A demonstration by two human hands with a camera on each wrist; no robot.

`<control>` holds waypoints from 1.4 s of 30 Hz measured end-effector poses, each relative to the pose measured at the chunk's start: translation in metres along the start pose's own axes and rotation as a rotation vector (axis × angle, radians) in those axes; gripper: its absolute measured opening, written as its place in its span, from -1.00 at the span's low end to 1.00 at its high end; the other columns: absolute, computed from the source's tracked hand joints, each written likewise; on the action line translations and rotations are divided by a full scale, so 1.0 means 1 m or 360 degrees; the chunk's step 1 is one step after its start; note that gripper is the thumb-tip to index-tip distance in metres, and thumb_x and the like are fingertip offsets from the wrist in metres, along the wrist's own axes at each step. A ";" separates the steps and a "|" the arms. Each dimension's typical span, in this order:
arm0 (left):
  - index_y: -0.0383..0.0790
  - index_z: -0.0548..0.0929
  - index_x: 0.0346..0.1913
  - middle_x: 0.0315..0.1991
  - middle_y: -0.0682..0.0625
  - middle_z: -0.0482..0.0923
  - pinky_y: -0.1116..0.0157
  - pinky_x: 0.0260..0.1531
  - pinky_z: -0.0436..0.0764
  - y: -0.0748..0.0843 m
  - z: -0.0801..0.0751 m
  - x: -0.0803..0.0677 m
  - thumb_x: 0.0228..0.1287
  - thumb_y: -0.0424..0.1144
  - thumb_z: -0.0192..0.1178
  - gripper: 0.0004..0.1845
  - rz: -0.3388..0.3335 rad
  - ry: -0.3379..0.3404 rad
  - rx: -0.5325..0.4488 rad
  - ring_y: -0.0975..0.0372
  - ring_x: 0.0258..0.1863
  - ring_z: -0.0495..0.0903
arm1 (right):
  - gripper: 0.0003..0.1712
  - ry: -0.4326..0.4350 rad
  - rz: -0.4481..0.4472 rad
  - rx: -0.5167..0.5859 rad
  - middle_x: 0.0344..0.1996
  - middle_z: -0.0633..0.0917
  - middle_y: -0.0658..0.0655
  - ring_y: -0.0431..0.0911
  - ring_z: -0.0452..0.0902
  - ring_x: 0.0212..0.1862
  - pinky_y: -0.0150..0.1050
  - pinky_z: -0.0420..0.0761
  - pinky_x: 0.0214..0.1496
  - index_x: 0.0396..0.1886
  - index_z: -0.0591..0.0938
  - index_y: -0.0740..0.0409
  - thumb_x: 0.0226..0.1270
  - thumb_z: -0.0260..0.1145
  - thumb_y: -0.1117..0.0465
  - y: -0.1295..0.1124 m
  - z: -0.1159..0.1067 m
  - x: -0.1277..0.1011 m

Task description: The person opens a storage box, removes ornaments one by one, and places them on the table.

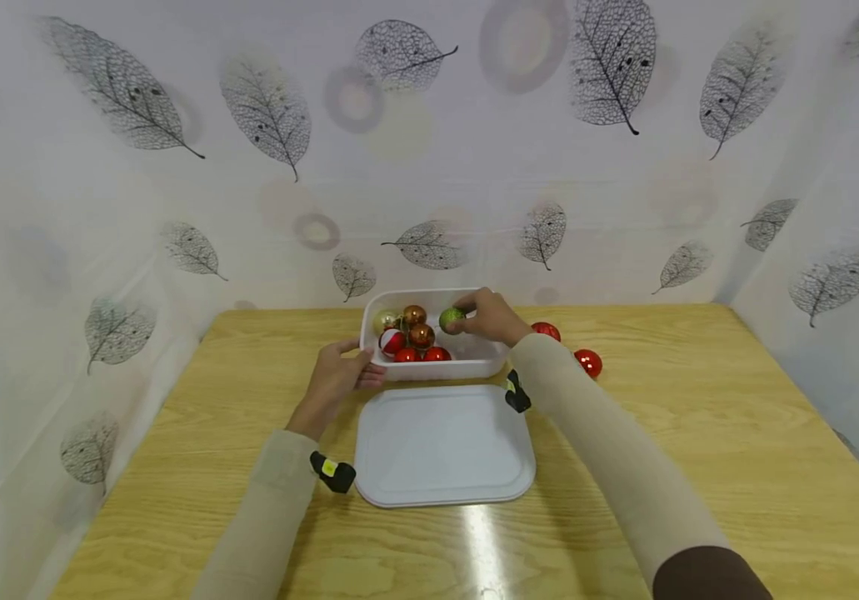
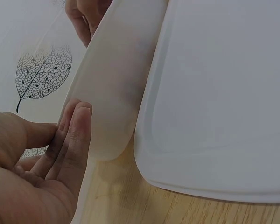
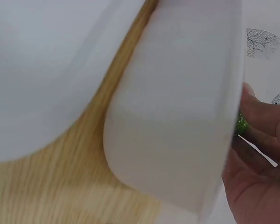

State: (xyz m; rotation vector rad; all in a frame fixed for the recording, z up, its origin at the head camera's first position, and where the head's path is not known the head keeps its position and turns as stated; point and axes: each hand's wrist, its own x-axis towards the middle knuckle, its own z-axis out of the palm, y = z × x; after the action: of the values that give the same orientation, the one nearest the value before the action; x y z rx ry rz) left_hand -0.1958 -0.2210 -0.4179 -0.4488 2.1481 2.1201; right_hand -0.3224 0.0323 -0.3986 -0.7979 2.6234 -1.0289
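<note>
A white plastic box (image 1: 474,365) stands at the back of the wooden table, holding several gold, copper and red baubles (image 1: 420,336). My right hand (image 1: 491,317) pinches a green glitter bauble (image 1: 451,319) just over the box; the right wrist view shows a sliver of that green bauble (image 3: 242,125) past the box's wall (image 3: 177,112). My left hand (image 1: 339,377) rests against the box's left end, fingers straight along the box's wall (image 2: 114,88). The box's white lid (image 1: 444,446) lies flat in front of the box.
Two red baubles (image 1: 546,331) (image 1: 588,362) lie on the table (image 1: 699,433) right of the box. Leaf-patterned sheets (image 1: 429,150) close in the table at the back and both sides. Black wrist bands (image 1: 333,472) sit on both beige sleeves.
</note>
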 end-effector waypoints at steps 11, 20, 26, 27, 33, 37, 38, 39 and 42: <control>-0.48 0.29 0.45 -0.37 -0.19 0.73 0.24 -0.24 0.81 -0.001 -0.002 0.002 0.58 -0.32 0.06 -0.49 -0.0031 0.0003 0.0018 0.20 -0.48 0.75 | -0.45 -0.0005 0.0083 0.0125 0.12 0.67 0.37 0.22 0.71 -0.11 -0.04 0.75 -0.01 0.24 0.60 0.39 0.36 0.43 0.17 -0.005 -0.032 -0.020; -0.49 0.29 0.45 -0.38 -0.19 0.73 0.27 -0.27 0.82 0.000 -0.001 0.001 0.59 -0.32 0.05 -0.49 -0.0030 0.0000 0.0020 0.17 -0.45 0.76 | -0.49 0.0039 0.0073 0.0134 0.16 0.65 0.34 0.18 0.56 0.21 0.09 0.60 0.30 0.21 0.62 0.38 0.38 0.41 0.17 0.002 -0.055 -0.032; -0.48 0.29 0.45 -0.36 -0.19 0.73 0.25 -0.24 0.82 0.000 -0.001 0.001 0.59 -0.31 0.05 -0.49 -0.0028 -0.0001 0.0027 0.17 -0.44 0.76 | -0.52 0.0052 0.0078 0.0127 0.12 0.67 0.33 0.15 0.60 0.13 0.07 0.64 0.24 0.19 0.64 0.36 0.39 0.40 0.17 0.007 -0.071 -0.043; -0.48 0.28 0.45 -0.35 -0.19 0.73 0.25 -0.24 0.81 0.000 -0.001 0.000 0.59 -0.30 0.05 -0.49 -0.0032 0.0004 0.0029 0.18 -0.44 0.76 | -0.53 0.0060 0.0079 0.0123 0.12 0.67 0.33 0.15 0.60 0.12 0.07 0.65 0.23 0.19 0.64 0.36 0.39 0.40 0.17 0.008 -0.073 -0.044; -0.47 0.28 0.46 -0.34 -0.20 0.74 0.27 -0.25 0.81 0.001 0.000 0.000 0.59 -0.30 0.05 -0.48 -0.0044 0.0017 0.0058 0.18 -0.42 0.76 | -0.52 0.0071 0.0123 0.0192 0.14 0.64 0.35 0.21 0.67 0.06 0.00 0.72 0.14 0.21 0.61 0.37 0.41 0.39 0.19 0.018 -0.086 -0.055; -0.47 0.28 0.46 -0.34 -0.19 0.74 0.28 -0.27 0.81 0.001 0.000 0.000 0.59 -0.30 0.05 -0.48 -0.0042 0.0015 0.0066 0.20 -0.44 0.76 | -0.50 0.0085 0.0165 0.0224 0.16 0.61 0.34 0.21 0.65 0.08 -0.01 0.71 0.16 0.23 0.59 0.37 0.42 0.38 0.17 0.026 -0.094 -0.065; -0.48 0.27 0.47 -0.34 -0.19 0.74 0.29 -0.27 0.81 0.001 0.000 0.000 0.59 -0.30 0.05 -0.47 -0.0038 0.0010 0.0063 0.21 -0.45 0.75 | -0.50 0.0089 0.0171 0.0227 0.16 0.61 0.35 0.20 0.64 0.09 0.01 0.71 0.17 0.24 0.59 0.37 0.42 0.38 0.17 0.027 -0.097 -0.068; -0.48 0.27 0.47 -0.34 -0.19 0.74 0.29 -0.27 0.81 0.001 0.000 0.000 0.59 -0.30 0.05 -0.47 -0.0034 0.0009 0.0060 0.21 -0.46 0.75 | -0.49 0.0093 0.0174 0.0221 0.17 0.60 0.35 0.19 0.62 0.11 0.02 0.70 0.18 0.24 0.58 0.38 0.42 0.38 0.16 0.029 -0.099 -0.071; -0.48 0.26 0.47 -0.34 -0.20 0.74 0.28 -0.27 0.81 0.002 0.000 -0.001 0.59 -0.31 0.05 -0.47 -0.0030 0.0001 0.0057 0.21 -0.46 0.75 | -0.47 0.0100 0.0189 0.0247 0.19 0.58 0.37 0.20 0.58 0.16 0.05 0.68 0.21 0.27 0.56 0.39 0.43 0.37 0.17 0.034 -0.106 -0.081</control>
State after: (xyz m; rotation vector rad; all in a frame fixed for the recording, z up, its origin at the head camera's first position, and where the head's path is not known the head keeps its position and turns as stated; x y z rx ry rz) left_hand -0.1952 -0.2211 -0.4156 -0.4650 2.1699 2.0682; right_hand -0.3089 0.1581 -0.3434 -0.5778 2.5673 -1.2235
